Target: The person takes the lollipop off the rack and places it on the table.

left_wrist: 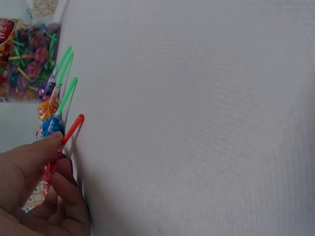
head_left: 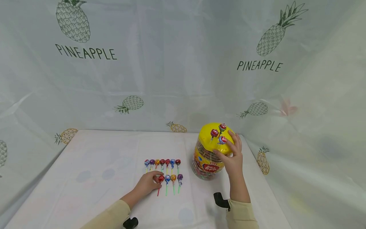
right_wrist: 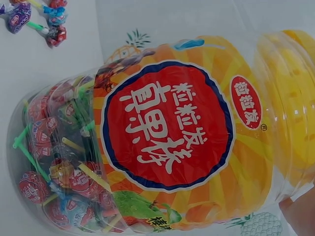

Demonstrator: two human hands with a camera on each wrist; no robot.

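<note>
In the head view my left hand pinches a red lollipop at the left end of the front row. Its red stick pokes out past my thumb in the left wrist view, and the fingers partly cover its wrapped head. My right hand grips the yellow lid of a clear plastic jar, thumb in front and fingers along the right side. Three lollipops stand on the lid, one a blue-and-red lollipop beside my fingers. The right wrist view shows mostly the jar's label.
Behind the front row lies a second row of several wrapped lollipops. To the right of my left hand are a blue lollipop, an orange one and a purple one. A white cloth covers the table; a pineapple-print curtain hangs behind.
</note>
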